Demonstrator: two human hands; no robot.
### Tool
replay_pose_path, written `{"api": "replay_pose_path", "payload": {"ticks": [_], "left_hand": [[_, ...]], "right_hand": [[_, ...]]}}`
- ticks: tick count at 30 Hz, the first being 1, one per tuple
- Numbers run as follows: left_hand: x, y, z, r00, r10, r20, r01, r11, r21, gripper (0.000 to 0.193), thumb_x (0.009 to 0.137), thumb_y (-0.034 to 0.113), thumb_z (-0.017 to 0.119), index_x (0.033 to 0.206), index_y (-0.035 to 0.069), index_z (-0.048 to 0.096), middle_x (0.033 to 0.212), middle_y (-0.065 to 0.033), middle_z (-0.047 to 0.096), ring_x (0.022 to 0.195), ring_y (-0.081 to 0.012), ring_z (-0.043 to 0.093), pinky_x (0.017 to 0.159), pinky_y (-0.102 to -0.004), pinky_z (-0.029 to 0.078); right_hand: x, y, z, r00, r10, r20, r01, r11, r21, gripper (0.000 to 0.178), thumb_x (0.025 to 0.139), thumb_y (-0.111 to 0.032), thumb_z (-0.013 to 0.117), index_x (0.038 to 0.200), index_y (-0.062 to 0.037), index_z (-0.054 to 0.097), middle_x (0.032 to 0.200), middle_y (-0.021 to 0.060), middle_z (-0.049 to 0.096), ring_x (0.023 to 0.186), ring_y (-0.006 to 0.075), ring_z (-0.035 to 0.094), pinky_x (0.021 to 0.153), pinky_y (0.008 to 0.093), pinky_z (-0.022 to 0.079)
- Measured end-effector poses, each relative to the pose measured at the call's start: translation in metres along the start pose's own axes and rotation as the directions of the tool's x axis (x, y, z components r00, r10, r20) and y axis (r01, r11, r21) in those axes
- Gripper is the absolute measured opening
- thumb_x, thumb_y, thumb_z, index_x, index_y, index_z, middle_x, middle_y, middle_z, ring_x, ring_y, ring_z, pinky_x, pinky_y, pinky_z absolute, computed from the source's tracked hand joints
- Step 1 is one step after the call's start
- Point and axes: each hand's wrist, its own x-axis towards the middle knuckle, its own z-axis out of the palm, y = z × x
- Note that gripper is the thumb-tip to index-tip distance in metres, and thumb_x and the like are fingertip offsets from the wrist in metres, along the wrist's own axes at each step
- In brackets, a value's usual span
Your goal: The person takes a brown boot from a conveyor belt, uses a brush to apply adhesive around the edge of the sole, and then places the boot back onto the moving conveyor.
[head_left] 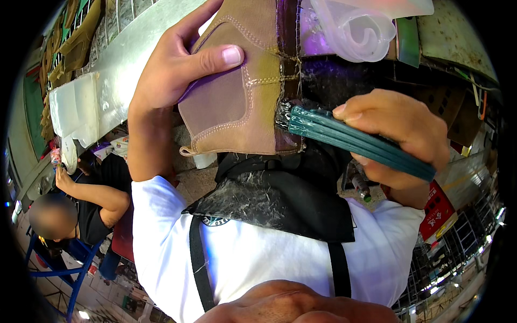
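A tan leather boot upper (pixel 221 102) with double rows of pale stitching is held up in front of me. My left hand (pixel 186 64) grips it from the left, thumb pressed on its face and the other fingers behind. Along its right side runs a dark, wet-looking edge strip (pixel 287 43). In my right hand (pixel 396 132) is a green-handled brush (pixel 355 141), gripped by fingers and thumb. Its dark, whitish-flecked bristles (pixel 283 114) touch the lower part of that strip.
Translucent plastic containers (pixel 353 32) stand beyond the upper at the right. Another clear plastic box (pixel 75 107) is at the left by a pale work surface (pixel 129 48). A person in black (pixel 105 194) sits at the left. A red box (pixel 439 212) lies at the lower right.
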Motion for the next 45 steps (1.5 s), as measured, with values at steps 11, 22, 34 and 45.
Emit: {"api": "replay_pose_path", "payload": {"ticks": [11, 22, 34, 45], "left_hand": [[0.003, 0.007, 0.000, 1.000, -0.006, 0.026, 0.004, 0.998, 0.064, 0.100, 0.079, 0.017, 0.087, 0.159, -0.006, 0.030, 0.152, -0.0167, 0.051, 0.137, -0.0245, 0.052, 0.117, -0.0360, 0.037], [0.006, -0.008, -0.010, 0.995, -0.050, -0.092, 0.052, 0.999, 0.017, 0.078, 0.091, 0.027, 0.075, 0.154, -0.005, 0.041, 0.143, -0.0157, 0.060, 0.126, -0.0227, 0.063, 0.106, -0.0348, 0.049], [-0.005, 0.006, 0.002, 0.953, -0.245, -0.178, 0.142, 0.880, -0.453, 0.042, 0.103, 0.032, 0.062, 0.131, 0.001, 0.061, 0.118, -0.0176, 0.072, 0.100, -0.0281, 0.074, 0.088, -0.0409, 0.062], [-0.026, 0.001, 0.002, 0.991, -0.028, 0.131, 0.108, 0.740, -0.664, 0.041, 0.108, 0.034, 0.053, 0.131, 0.001, 0.060, 0.117, -0.0188, 0.072, 0.093, -0.0307, 0.074, 0.082, -0.0420, 0.063]], "right_hand": [[0.024, 0.000, -0.037, 0.946, 0.070, 0.318, -0.089, 0.995, 0.045, 0.030, 0.078, -0.013, 0.077, 0.100, 0.0068, 0.071, 0.089, 0.0248, 0.073, 0.076, 0.0334, 0.076, 0.067, 0.0373, 0.062], [0.053, -0.043, -0.059, 0.867, 0.109, 0.487, 0.028, 0.964, -0.266, 0.028, 0.088, -0.016, 0.071, 0.106, 0.0058, 0.071, 0.100, 0.0259, 0.073, 0.085, 0.0332, 0.076, 0.073, 0.0368, 0.063], [0.085, -0.064, -0.080, 0.846, 0.057, 0.531, 0.146, 0.932, -0.333, 0.028, 0.086, -0.009, 0.075, 0.109, 0.0055, 0.070, 0.114, 0.0256, 0.070, 0.097, 0.0331, 0.074, 0.084, 0.0370, 0.062], [0.098, -0.030, -0.106, 0.933, -0.109, 0.342, 0.128, 0.991, -0.034, 0.025, 0.085, -0.008, 0.076, 0.106, 0.0044, 0.073, 0.113, 0.0259, 0.071, 0.097, 0.0329, 0.075, 0.085, 0.0362, 0.061]]}}
